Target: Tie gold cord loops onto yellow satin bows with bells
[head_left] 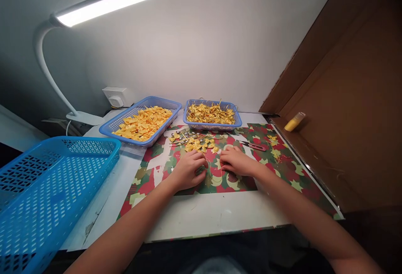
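My left hand (190,170) hovers low over the patterned sheet (232,184), just in front of the small yellow bows (197,145). Its fingers curl toward the thumb, and whatever lies between their tips is too small to make out. To its right, my right hand (237,161) is closed, fingertips bent down near the sheet; they hide anything they pinch. A thin pale strand (216,173) shows between the two hands. Behind the bows lie several small silvery bells (186,133) and thin golden stems.
Two blue baskets hold yellow bows (144,123) and golden ribbon ties (211,114). Thread snips (253,146) lie right of the bows, near yellow scraps (275,153). A larger blue basket (56,198) stands left, under a lamp (125,3). A cardboard wall (345,98) bounds the right side.
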